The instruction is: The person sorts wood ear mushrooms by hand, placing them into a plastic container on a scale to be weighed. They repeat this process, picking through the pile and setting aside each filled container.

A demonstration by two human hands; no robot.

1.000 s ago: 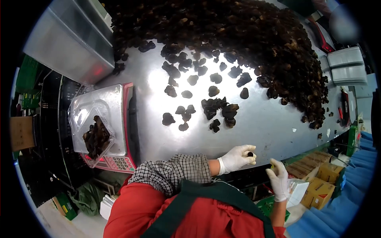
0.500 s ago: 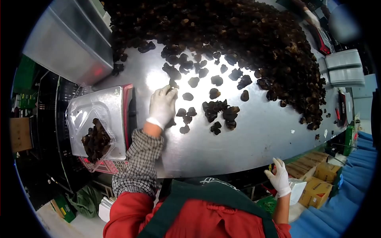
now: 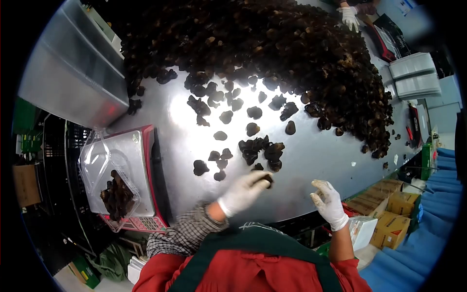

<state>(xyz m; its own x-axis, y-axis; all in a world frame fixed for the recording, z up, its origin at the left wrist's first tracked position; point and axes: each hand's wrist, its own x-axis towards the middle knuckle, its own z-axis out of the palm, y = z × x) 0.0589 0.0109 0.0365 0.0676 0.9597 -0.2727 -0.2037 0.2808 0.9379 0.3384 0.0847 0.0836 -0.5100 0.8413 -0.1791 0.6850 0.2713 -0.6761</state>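
My left hand, in a white glove, pinches a small dark fungus piece above the near part of the metal table. My right hand, also gloved, is over the table's front edge with its fingers apart and nothing in them. Several loose dark pieces lie beyond my left hand, among them a cluster and a single piece. A large heap of the same pieces covers the far side.
On the left, a clear plastic box holding dark pieces sits on a red-edged scale. Stacked clear containers stand behind it. Another person's gloved hand is at the heap's far right. White trays are stacked at right.
My left hand has moved right and nearer to me, now with a piece in it. My right hand has risen and shifted slightly left. Another person's gloved hand now shows at the heap.
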